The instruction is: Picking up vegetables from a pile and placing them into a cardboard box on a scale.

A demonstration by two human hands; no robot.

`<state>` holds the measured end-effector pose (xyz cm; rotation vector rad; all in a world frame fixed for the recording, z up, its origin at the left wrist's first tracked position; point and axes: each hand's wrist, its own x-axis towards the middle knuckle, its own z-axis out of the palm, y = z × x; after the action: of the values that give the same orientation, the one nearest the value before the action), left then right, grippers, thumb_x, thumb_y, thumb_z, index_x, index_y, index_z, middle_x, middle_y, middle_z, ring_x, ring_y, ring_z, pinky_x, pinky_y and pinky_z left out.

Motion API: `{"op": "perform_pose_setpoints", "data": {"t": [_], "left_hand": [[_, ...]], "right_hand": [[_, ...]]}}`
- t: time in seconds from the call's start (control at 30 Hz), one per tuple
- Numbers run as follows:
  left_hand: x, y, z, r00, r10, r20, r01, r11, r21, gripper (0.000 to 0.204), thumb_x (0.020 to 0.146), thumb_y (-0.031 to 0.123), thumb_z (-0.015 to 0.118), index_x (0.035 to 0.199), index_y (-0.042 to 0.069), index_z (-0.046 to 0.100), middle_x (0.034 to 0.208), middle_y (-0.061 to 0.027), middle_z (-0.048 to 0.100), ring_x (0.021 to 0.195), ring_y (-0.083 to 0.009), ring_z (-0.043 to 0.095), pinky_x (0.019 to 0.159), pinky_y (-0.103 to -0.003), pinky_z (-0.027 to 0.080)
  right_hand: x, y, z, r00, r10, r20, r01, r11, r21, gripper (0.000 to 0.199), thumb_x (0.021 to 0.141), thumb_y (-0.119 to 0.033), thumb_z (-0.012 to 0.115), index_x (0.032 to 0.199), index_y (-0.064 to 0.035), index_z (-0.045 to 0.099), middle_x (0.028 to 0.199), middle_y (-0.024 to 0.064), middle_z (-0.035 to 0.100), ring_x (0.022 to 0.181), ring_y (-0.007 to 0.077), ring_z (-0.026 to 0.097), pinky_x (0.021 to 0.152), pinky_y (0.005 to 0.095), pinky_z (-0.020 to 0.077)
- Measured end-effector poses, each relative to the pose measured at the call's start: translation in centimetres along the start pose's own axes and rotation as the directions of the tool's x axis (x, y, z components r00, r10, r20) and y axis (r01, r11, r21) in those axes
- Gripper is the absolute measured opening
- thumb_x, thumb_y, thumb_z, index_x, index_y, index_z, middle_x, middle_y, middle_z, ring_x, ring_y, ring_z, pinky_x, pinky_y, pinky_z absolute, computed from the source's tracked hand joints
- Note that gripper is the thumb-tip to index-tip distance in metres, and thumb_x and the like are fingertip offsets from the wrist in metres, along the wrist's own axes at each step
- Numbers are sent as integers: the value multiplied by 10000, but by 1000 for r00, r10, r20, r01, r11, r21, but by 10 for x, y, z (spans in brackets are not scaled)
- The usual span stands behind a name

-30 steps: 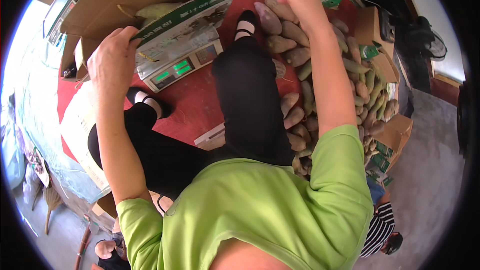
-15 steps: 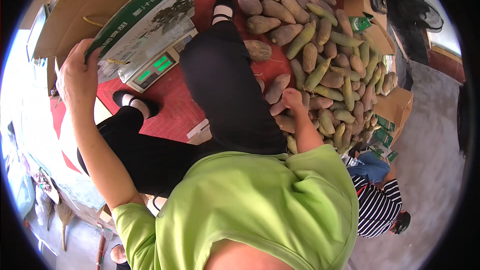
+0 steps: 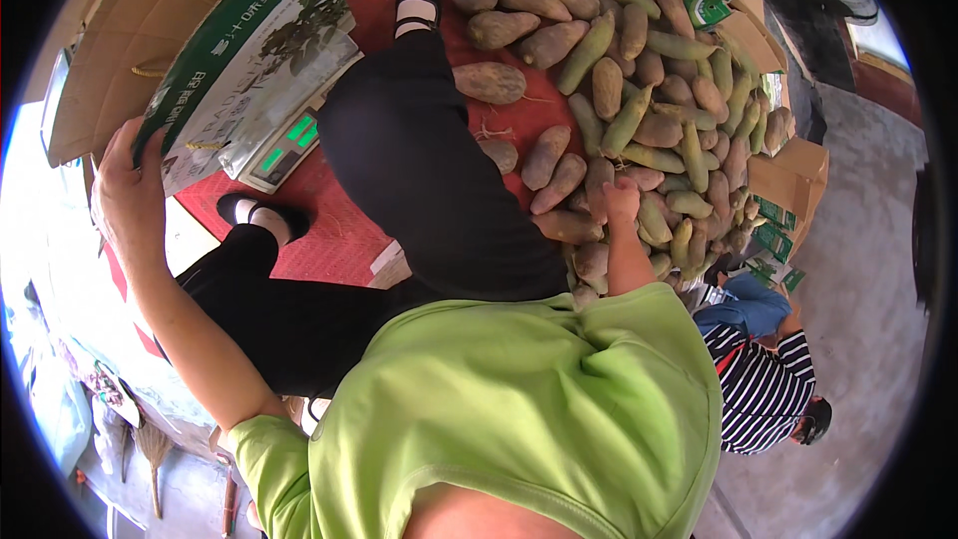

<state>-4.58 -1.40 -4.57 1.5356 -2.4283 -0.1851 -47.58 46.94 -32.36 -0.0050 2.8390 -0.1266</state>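
My right hand [image 3: 621, 202] has come back from the far edge of the red mat [image 3: 344, 240], fingers curled on a root in the pile [image 3: 639, 90], while my left hand [image 3: 125, 195] still grips the cardboard box [image 3: 150, 30] above the scale [image 3: 284, 150].

Left hand [image 3: 128, 195] fingers hidden behind cardboard box [image 3: 160, 30], right hand [image 3: 621, 202] fingertips buried among tubers [image 3: 639, 90]

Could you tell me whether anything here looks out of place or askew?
Yes: the cardboard box sits tilted on the weighing scale, steadied by the left hand. The right hand rests on the heaped tubers; a few lie stray on the red mat.
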Motion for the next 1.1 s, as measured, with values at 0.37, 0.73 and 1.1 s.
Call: {"op": "perform_pose_setpoints", "data": {"t": [0.37, 0.73, 1.1], "left_hand": [[1, -7, -2, 1000, 17, 1, -17, 998, -57, 163, 871, 114, 616, 1029, 81, 640, 946, -91, 665, 816, -264, 637, 736, -320, 482], [0, 20, -11, 1000, -17, 2, 17, 996, 92, 128, 847, 155, 625, 959, 97, 646, 912, -61, 662, 799, -275, 634, 670, -346, 481], [-8, 17, -10, 997, 66, -33, -64, 997, 42, 77, 822, 123, 625, 877, 70, 640, 790, -102, 582, 803, -311, 592, 687, -404, 471]], "right_hand": [[4, 33, 42, 978, 95, 188, -97, 995, 0, 950, 606, -267, 844, 1370, 25, 360, 1304, 188, 520, 1178, 283, 533, 980, 365, 434], [-15, 37, 7, 762, 344, 549, -611, 663, 433, 479, 681, -256, 830, 1071, -145, 576, 922, 17, 626, 731, 181, 589, 545, 327, 444], [-66, -129, -82, 838, -398, 373, -146, 494, 857, 559, 834, -115, 678, 1321, 35, 450, 1244, 93, 564, 1110, 197, 551, 945, 308, 419]]}}
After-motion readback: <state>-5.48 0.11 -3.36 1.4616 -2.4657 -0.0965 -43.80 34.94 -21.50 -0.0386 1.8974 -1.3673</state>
